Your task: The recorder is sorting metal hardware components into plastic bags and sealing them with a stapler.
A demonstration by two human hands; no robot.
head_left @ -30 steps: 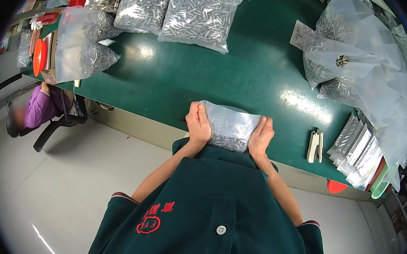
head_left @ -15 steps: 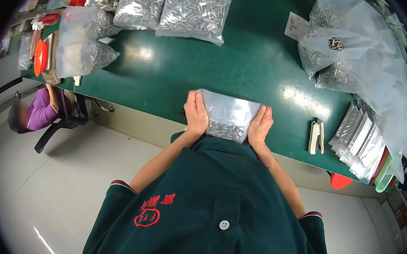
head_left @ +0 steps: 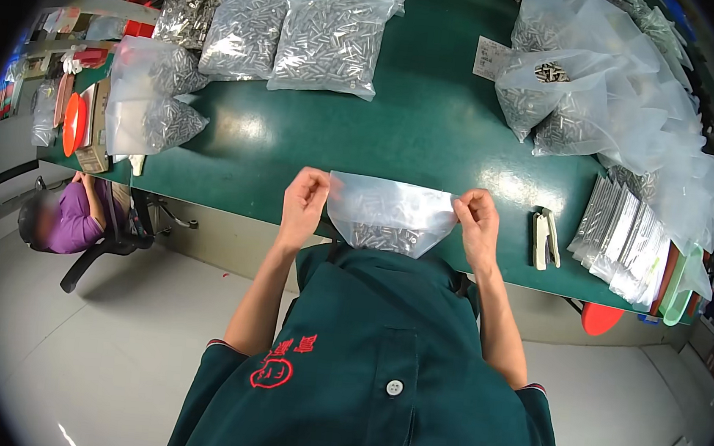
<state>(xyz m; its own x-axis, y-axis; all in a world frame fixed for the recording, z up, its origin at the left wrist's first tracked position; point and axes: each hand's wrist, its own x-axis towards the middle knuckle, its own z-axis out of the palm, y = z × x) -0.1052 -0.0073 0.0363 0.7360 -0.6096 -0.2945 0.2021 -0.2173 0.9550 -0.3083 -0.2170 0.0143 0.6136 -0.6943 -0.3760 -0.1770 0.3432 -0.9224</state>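
A clear plastic bag (head_left: 389,213) with small metal pins gathered at its bottom stands at the near edge of the green table (head_left: 296,137). My left hand (head_left: 304,206) pinches its upper left corner between thumb and fingers. At the upper right corner, my right hand (head_left: 479,223) pinches the plastic in the same way. Between the two hands the bag's top edge is stretched nearly straight. The bag's lower end meets the front of my green shirt (head_left: 366,309), so whether it rests on the table cannot be told.
Filled bags of metal pins (head_left: 326,42) lie at the far left. More plastic bags (head_left: 571,106) crowd the right side, near a stack of flat packets (head_left: 623,238) and a cream stapler (head_left: 546,239). An orange dish (head_left: 74,124) stands left, where a person in purple (head_left: 77,214) sits.
My hands have moved apart, from gripping the bag's sides to pinching its upper corners. The bag's top is now spread wider. The whole view has shifted slightly.
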